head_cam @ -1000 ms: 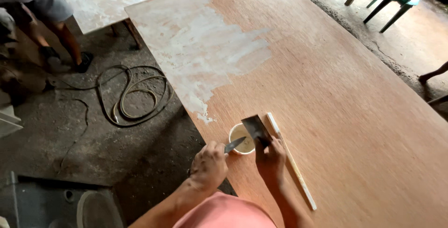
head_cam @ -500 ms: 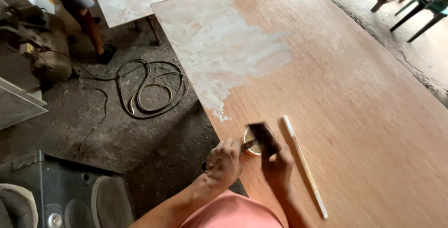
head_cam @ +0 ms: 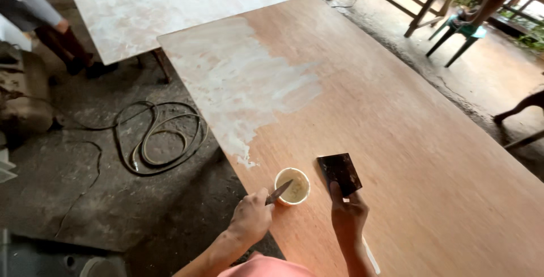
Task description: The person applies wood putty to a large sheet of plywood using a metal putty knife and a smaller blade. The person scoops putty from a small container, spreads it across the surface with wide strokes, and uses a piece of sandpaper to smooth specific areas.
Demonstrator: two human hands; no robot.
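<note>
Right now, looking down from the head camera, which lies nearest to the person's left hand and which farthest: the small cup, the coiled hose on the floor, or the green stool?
From the left hand:
1. Small cup, just right of it on the board's edge.
2. Coiled hose, on the floor to the upper left.
3. Green stool, far off at the upper right.

The plywood sheet [head_cam: 396, 141] is showing reddish-brown with a faint grain; a streaky whitish patch [head_cam: 238, 78] is covering its far left corner and trailing along the left edge. Near the left edge, the small cup [head_cam: 292, 187] is appearing white with pale cream paste inside. The blade [head_cam: 279, 192] entering it is reading dark grey. The flat scraper card [head_cam: 339, 173] is glossy black-brown. A second board [head_cam: 170, 10] beyond is mottled white. The coiled hose [head_cam: 158, 138] is dull olive-black.
</note>
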